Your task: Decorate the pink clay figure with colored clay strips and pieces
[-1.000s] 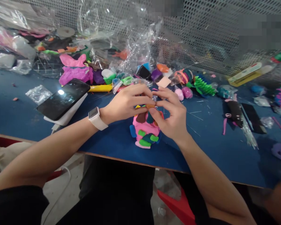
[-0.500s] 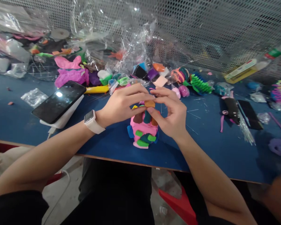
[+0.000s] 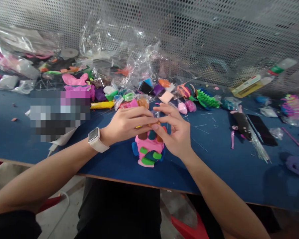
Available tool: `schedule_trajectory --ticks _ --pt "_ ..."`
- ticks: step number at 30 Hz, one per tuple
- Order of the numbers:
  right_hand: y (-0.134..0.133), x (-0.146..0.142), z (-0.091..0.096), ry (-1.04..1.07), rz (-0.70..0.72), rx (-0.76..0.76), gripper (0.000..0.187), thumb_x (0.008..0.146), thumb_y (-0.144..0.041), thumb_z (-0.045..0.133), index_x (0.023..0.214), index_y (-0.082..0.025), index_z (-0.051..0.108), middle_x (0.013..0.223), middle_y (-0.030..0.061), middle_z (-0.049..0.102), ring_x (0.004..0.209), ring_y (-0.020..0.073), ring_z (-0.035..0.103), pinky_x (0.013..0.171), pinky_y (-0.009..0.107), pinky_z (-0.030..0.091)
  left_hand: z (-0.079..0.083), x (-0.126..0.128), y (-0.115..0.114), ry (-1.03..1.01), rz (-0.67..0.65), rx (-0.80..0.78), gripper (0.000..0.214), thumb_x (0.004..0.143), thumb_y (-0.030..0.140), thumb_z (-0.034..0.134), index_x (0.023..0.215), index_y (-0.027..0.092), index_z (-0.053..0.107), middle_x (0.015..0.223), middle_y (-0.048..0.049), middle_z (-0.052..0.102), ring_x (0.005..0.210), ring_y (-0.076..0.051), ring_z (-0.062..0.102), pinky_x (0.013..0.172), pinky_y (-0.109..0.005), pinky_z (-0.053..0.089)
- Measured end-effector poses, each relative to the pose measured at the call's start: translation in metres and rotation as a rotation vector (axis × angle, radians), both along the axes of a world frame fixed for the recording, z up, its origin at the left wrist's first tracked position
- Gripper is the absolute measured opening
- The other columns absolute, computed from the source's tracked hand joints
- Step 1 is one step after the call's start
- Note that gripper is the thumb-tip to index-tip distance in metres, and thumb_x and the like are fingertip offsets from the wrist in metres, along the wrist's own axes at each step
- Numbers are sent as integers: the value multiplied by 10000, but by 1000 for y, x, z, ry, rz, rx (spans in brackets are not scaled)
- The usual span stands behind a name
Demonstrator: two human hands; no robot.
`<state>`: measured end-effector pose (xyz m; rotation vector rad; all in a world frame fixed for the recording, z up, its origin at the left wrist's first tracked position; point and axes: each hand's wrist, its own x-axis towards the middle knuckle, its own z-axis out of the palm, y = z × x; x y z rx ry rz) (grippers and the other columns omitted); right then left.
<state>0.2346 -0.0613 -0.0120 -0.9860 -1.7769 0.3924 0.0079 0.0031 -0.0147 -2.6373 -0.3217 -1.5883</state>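
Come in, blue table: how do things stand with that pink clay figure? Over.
Right hand pinching orange clay piece, left hand alongside. Pink clay figure on blue table, below the hands. Both hands partly hide its top.

Seemingly a craft workspace; blue worktable [image 3: 221, 172], bright clay lumps [image 3: 190, 106]; clear wrappers [image 3: 148, 61]; perforated screen [image 3: 189, 36] behind.

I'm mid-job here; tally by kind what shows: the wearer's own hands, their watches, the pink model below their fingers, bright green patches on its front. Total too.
Left hand and right hand: 2
Watch: 1
Pink model: 1
Green patches: 3
Total: 7
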Motion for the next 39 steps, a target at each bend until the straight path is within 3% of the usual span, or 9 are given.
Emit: schedule_trajectory --ticks 4,8,11,17,20,24,29,33,39 --pt "0 1 0 -17 -4 20 79 1056 -388 843 1020 -326 876 1415 60 852 1483 345 728 1312 670 546 -1 -1 -1 -20 4 0 113 1074 282 845 1169 221 858 1093 -39 891 940 -129 858 843 -204 681" --pt "2 5 2 -86 -60 112 214 1049 -430 839 1244 -350 875 1395 64 862 1474 383 732 1303 672 551 0 2 -1 -54 -2 -94 92 1069 299 854 1137 252 893 1064 -29 896 908 -132 855 825 -216 686" --pt "5 9 2 -109 -44 212 338 1039 -448 850 1371 -381 845 1308 53 886 1297 372 818 1205 628 635 1 4 -1 -97 -23 -251 168 1039 422 889 1062 257 910 994 -39 889 863 -150 838 776 -243 680" --pt "10 17 -1 -229 -45 351 251 1079 -452 821 1322 -409 864 1134 39 904 1020 318 858 940 542 728 3 7 -7 -140 -169 -615 376 965 591 925 1029 221 904 915 -62 870 779 -150 789 661 -252 622" --pt "10 20 -3 -266 -63 412 284 1104 -462 790 1382 -426 839 1144 39 893 1008 296 843 915 508 721 5 9 -15 -164 -277 -871 416 973 595 920 1064 190 888 867 -57 842 681 -132 775 575 -233 576" --pt "6 21 -3 -267 -77 323 254 1104 -537 782 1345 -480 841 1152 39 861 1043 288 819 983 509 703 8 12 -25 -180 -417 -1084 436 945 606 944 1063 194 864 829 -27 798 591 -119 733 528 -245 560" --pt "2 17 -4 -214 -68 288 224 1117 -490 777 1327 -480 854 1106 37 838 993 264 807 944 499 701 10 14 -27 -176 -491 -1209 405 949 571 954 1015 187 845 757 -6 747 590 -115 699 530 -239 562" --pt "4 15 -1 -199 -29 420 322 1102 -401 816 1412 -487 829 1122 18 855 974 251 812 912 471 698 9 13 -23 -211 -527 -1217 391 892 511 1016 1010 183 839 769 0 750 579 -125 733 511 -226 577" --pt "9 14 6 -231 -35 625 283 1113 -323 817 1392 -373 836 1061 12 869 878 205 828 757 374 685 9 11 -20 -202 -518 -1292 434 875 517 1029 1005 157 823 771 -7 761 601 -159 790 575 -238 651"
